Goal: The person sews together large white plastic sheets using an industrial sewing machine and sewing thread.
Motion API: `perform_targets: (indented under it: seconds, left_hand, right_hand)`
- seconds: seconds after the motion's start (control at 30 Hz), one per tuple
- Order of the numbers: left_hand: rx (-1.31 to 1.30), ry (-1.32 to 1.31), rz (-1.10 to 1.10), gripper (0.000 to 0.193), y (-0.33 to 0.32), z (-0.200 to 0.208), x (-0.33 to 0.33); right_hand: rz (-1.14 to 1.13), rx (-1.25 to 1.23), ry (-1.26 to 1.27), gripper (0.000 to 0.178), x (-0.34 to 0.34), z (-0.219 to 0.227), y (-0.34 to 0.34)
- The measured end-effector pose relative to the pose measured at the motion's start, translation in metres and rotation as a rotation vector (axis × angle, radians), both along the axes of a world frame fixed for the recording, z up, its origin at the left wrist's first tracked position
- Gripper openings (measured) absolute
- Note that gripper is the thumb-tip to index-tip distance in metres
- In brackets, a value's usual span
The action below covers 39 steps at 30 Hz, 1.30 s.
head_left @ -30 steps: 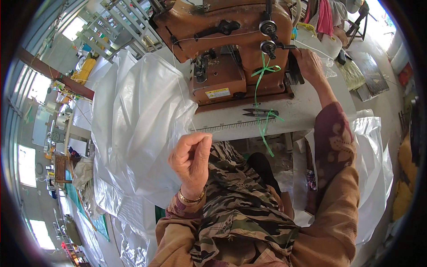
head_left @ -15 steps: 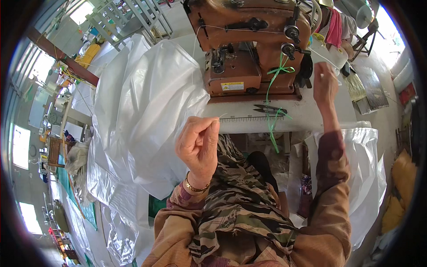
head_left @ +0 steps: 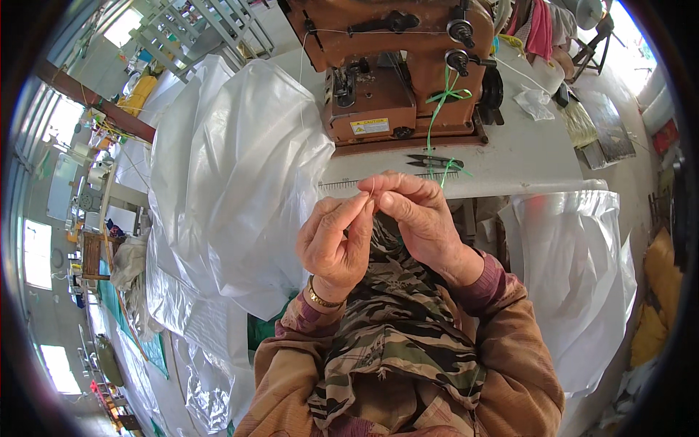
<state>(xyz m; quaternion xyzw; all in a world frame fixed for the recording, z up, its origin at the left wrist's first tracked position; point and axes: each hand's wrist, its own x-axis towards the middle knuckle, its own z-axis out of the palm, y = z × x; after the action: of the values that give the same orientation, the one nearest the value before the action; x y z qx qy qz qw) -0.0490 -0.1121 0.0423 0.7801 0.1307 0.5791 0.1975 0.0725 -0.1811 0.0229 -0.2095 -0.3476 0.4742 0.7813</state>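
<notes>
My left hand (head_left: 336,240) pinches a short thin white thread (head_left: 373,186) between thumb and forefinger, above my lap. Fingertip to fingertip with it, my right hand (head_left: 426,222) is closed in a pinch at the same thread; the thread's lower part is hidden by the fingers. Just beyond stands a brown sewing machine (head_left: 426,47) with a white thread strung across its front. Black thread snips (head_left: 435,161) lie on the table (head_left: 524,156) before it. A green ribbon (head_left: 450,95) is tied to the machine and hangs down past the snips.
A large heap of white plastic sacking (head_left: 240,175) fills the left side. More white sacking (head_left: 571,284) hangs at the right of the table. A ruler strip (head_left: 338,183) runs along the table's near edge. A small clear plastic bag (head_left: 534,103) lies right of the machine.
My right hand has come back from the machine's right side to meet my left hand at the thread. My left hand stays pinched on it. The view has shifted slightly.
</notes>
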Motion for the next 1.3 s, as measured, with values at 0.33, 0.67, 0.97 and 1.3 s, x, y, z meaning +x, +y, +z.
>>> perform_targets:
  seconds: [0.33, 0.67, 0.97, 1.3]
  left_hand:
    - [-0.034, 0.04, -0.004, 0.019, 0.0, -0.004, 0.002]
    - [0.003, 0.031, -0.044, 0.024, 0.011, 0.002, -0.005]
    - [-0.092, -0.076, -0.177, 0.034, 0.002, 0.023, -0.023]
    - [-0.58, 0.087, -0.438, 0.029, 0.004, 0.024, -0.013]
  right_hand:
    - [-0.021, -0.061, 0.053, 0.01, 0.004, -0.001, 0.003]
    - [-0.144, 0.012, -0.204, 0.007, 0.013, 0.016, -0.004]
    - [0.001, 0.073, -0.402, 0.013, 0.024, 0.028, -0.013]
    - [0.002, -0.022, -0.34, 0.053, 0.021, 0.025, -0.008]
